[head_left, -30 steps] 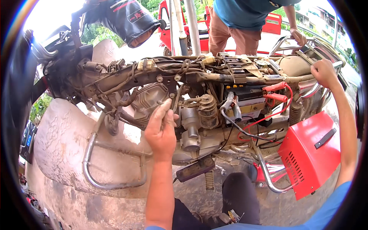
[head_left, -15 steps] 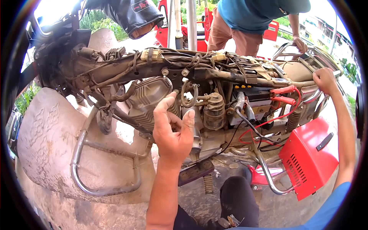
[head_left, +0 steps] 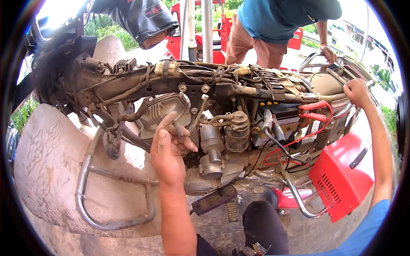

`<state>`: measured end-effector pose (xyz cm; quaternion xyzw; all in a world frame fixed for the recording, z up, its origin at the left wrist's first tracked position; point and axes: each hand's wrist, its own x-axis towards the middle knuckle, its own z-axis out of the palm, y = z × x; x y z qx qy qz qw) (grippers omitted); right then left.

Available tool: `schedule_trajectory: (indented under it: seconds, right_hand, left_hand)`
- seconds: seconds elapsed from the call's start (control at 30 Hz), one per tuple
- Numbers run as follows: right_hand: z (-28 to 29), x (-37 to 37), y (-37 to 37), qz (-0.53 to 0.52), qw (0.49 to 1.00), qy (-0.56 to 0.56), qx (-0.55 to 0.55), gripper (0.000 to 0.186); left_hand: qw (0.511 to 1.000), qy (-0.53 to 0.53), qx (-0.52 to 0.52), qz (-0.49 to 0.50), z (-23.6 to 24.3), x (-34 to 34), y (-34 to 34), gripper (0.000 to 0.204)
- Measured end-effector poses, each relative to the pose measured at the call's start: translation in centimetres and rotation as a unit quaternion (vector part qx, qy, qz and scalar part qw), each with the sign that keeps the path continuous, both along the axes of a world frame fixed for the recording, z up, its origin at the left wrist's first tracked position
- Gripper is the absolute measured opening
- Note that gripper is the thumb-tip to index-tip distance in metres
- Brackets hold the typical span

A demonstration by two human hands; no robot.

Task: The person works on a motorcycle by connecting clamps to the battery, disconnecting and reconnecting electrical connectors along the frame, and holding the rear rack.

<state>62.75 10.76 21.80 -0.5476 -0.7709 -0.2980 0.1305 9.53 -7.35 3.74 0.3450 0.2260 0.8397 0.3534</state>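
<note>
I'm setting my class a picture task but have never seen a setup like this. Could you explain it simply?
The view comes from a wide fisheye camera on a person's head, looking down, so straight edges bend. There is no robot, just bare hands. The left hand is raised before the engine of a stripped motorcycle; whether it holds anything is unclear. The right hand is closed on the rear rack. Red clamps sit at the battery, near a red box. Another person stands beyond.

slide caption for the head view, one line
Left hand raised by the engine of an uncovered motorbike, right hand on its rear rack, red clamp at the battery.
</note>
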Motion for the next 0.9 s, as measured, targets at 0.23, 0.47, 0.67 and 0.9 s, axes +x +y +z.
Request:
schedule_trajectory:
  seconds: [0.23,0.47,0.67,0.9]
  right_hand:
    - [0.0,0.5,0.4,-0.002,1.000,-0.012,0.001,0.033]
    - [0.0,-0.5,0.2,-0.019,0.999,-0.025,-0.006,0.034]
    - [0.2,0.2,0.2,-0.030,0.999,-0.034,-0.006,0.034]
    - [0.0,-0.1,0.2,-0.028,0.999,-0.029,-0.017,0.035]
  left_hand:
    - [0.994,0.041,-0.061,0.077,-1.7,-0.3,1.4,0.040]
    - [0.990,0.048,-0.059,0.119,-1.4,-0.9,2.0,0.038]
    - [0.997,0.027,-0.055,0.044,-1.3,-0.9,1.7,0.031]
    - [0.990,-0.014,-0.100,0.101,-1.4,-1.4,1.8,0.041]
